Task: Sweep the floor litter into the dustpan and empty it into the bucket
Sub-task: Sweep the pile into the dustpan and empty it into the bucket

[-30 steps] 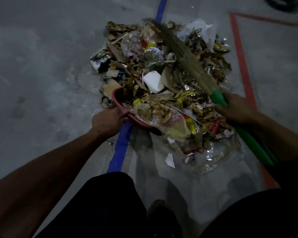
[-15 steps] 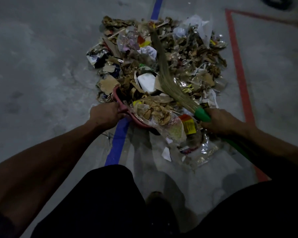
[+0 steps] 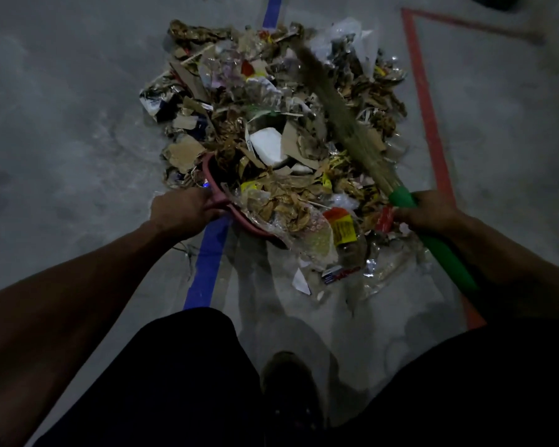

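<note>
A big heap of litter (image 3: 271, 117), made of cardboard scraps, dry leaves, plastic wrappers and a white foam piece, lies on the grey floor. A dark red dustpan (image 3: 217, 195) sits at the heap's near left edge, mostly buried under litter. My left hand (image 3: 183, 212) grips its rim. My right hand (image 3: 431, 214) grips the green handle (image 3: 446, 256) of a grass broom. Its bristles (image 3: 339, 114) lie slanting up and to the left across the right part of the heap. No bucket is in view.
A blue tape line (image 3: 207, 262) runs along the floor under the dustpan. A red tape line (image 3: 430, 104) borders the heap on the right. My dark-clothed legs and one shoe (image 3: 288, 382) fill the bottom of the view. Loose wrappers (image 3: 342, 272) lie in front of the heap.
The broom swung left toward the dustpan half a second ago, then went back to the right. My right hand moved right with it. My left hand kept its hold on the dustpan.
</note>
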Motion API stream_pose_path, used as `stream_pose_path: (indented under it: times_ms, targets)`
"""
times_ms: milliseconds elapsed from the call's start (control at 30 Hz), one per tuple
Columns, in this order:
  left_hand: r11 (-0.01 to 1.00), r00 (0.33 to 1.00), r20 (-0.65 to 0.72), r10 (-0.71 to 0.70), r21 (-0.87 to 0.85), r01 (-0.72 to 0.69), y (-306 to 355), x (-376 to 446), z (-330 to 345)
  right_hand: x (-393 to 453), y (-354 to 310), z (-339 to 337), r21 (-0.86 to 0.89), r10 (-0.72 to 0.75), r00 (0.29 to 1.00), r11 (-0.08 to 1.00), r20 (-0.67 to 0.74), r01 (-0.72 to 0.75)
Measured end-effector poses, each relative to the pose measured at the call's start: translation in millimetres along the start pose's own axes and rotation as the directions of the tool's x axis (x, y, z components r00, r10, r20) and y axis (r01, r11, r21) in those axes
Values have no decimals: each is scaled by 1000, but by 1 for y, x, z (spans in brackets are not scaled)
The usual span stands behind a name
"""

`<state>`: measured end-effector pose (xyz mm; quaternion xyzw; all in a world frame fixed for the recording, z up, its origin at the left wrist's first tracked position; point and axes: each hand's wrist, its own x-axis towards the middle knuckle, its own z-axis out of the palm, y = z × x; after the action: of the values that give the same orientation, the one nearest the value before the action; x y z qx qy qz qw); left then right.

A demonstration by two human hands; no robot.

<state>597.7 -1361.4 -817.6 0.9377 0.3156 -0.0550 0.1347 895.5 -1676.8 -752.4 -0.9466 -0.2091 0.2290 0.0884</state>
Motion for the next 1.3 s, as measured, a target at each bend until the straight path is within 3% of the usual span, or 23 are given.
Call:
stream_pose_path:
  times_ms: [167,300,467,733,933,1300]
  targets:
    - [996,995,57,79,-51,-76,17,12,-5,0,-13,16,-190,-72,995,978,68,84]
    - [997,996,59,73,-30,-71,33,22,-5,-16,-16,18,-246,-146,987,956,62,157]
    - [998,995,94,15,57,-20,48,27,-2,-39,-11,26,-210,-239,966,944,96,254]
    - [996,999,39,21,89,-25,36,17,-4,-45,2,1,-15,-186,982,982,-35,186]
    - [991,998,62,2,130,-10,31,17,-6,-39,-29,10,-181,-197,976,960,95,212]
    - [998,1000,19,4,56,-5,41,16,-6,-59,-31,31,-207,-281,948,928,152,308]
